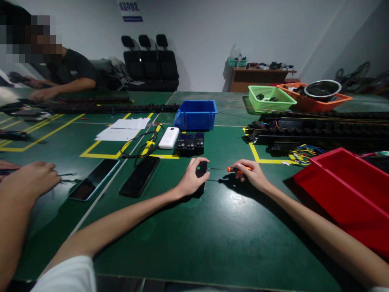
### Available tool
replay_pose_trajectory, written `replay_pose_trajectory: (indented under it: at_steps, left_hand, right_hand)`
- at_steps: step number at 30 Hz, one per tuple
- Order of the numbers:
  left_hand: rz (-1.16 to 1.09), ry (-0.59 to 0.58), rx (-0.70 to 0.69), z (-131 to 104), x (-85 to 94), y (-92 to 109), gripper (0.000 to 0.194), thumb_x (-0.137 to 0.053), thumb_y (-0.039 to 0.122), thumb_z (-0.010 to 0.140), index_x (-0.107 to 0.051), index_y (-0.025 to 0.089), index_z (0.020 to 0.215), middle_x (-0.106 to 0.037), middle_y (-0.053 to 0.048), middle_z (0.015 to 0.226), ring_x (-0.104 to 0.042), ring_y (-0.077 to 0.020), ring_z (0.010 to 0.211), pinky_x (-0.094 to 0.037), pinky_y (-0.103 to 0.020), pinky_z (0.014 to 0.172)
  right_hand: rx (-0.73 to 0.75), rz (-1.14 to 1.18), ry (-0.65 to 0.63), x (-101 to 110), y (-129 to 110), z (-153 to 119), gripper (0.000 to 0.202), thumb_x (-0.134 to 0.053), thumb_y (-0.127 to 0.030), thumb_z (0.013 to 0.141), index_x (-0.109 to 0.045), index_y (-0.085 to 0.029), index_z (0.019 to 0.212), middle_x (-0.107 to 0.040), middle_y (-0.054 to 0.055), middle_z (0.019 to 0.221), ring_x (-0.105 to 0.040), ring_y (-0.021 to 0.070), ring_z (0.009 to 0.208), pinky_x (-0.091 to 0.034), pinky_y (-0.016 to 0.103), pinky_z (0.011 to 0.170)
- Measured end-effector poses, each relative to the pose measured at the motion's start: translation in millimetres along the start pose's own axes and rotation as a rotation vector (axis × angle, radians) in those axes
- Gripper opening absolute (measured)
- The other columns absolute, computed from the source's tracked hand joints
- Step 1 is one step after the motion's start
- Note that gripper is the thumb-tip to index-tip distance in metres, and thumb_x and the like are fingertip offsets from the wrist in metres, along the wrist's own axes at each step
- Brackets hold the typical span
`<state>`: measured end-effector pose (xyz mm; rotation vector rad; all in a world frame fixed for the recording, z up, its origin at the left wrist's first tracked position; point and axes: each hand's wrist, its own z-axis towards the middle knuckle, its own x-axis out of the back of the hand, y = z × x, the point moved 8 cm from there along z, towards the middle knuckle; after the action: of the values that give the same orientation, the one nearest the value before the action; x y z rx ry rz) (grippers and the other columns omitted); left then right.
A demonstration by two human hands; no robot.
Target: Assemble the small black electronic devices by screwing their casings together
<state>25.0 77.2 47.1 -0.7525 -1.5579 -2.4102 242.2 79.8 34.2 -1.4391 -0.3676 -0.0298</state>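
Note:
My left hand [192, 178] is closed around a small black box-shaped device [201, 170] with a green dot, held upright on the green table [237, 235]. In my right hand [251, 173] is a screwdriver [232, 169] with an orange and black handle. Its thin shaft points left, and the tip is at or close to the device's right side; contact is too small to make out. Just beyond my left hand stand several similar black devices [190, 144] in a row. A white power bank [169, 138] lies beside them.
Two phones, a black one [139, 177] and a light-edged one [94, 179], lie left. A co-worker's hand [38, 180] is at far left. Behind stand a blue bin [197, 115], papers [121, 129] and a green basket [270, 99]. A red bin [343, 186] and black rails [319, 129] occupy the right.

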Motion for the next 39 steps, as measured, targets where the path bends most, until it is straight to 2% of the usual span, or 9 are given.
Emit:
replay_pose_trajectory:
  at_steps: [4,16,23,29,39]
  left_hand:
    - [-0.002,-0.005,0.006,0,0.3,0,0.032,-0.059,0.023,0.083,-0.055,0.024,0.114,-0.053,-0.004,0.109,-0.054,-0.0184,0.101,-0.043,-0.034,0.095]
    - [-0.011,-0.005,0.016,0,0.4,1,0.032,-0.059,0.023,0.082,-0.055,0.024,0.114,-0.053,-0.004,0.109,-0.055,-0.0186,0.102,-0.044,-0.035,0.096]
    - [-0.009,0.001,-0.003,1,0.5,1,0.031,-0.059,0.023,0.083,-0.055,0.024,0.114,-0.052,-0.004,0.109,-0.054,-0.0183,0.103,-0.043,-0.034,0.097]
    - [-0.002,-0.001,0.008,1,0.0,0,0.031,-0.059,0.023,0.083,-0.055,0.024,0.113,-0.053,-0.004,0.109,-0.054,-0.0187,0.102,-0.043,-0.034,0.096]
    - [-0.007,0.003,0.011,0,0.7,0,0.031,-0.059,0.023,0.083,-0.055,0.024,0.113,-0.053,-0.004,0.109,-0.054,-0.0187,0.103,-0.043,-0.034,0.097]
  right_hand:
    - [-0.036,-0.068,0.016,2,5,0,0.044,-0.054,-0.054,0.088,-0.071,-0.014,0.085,-0.051,-0.003,0.046,-0.043,0.0089,0.039,-0.032,0.021,0.039]
    - [0.005,-0.083,0.01,1,-2,-1,0.04,-0.06,-0.053,0.085,-0.068,-0.015,0.078,-0.047,-0.004,0.049,-0.042,0.009,0.044,-0.033,0.022,0.046]
    - [-0.009,-0.068,-0.001,-1,-2,-1,0.038,-0.059,-0.052,0.085,-0.068,-0.015,0.08,-0.046,-0.004,0.049,-0.041,0.0088,0.045,-0.031,0.022,0.046]
    - [0.028,-0.095,0.008,1,-2,0,0.035,-0.061,-0.049,0.084,-0.068,-0.015,0.08,-0.047,-0.004,0.05,-0.042,0.0091,0.045,-0.032,0.023,0.047]
    - [0.12,-0.153,-0.003,2,-12,0,0.03,-0.064,-0.044,0.084,-0.072,-0.015,0.085,-0.058,-0.001,0.058,-0.049,0.0107,0.051,-0.037,0.024,0.052]
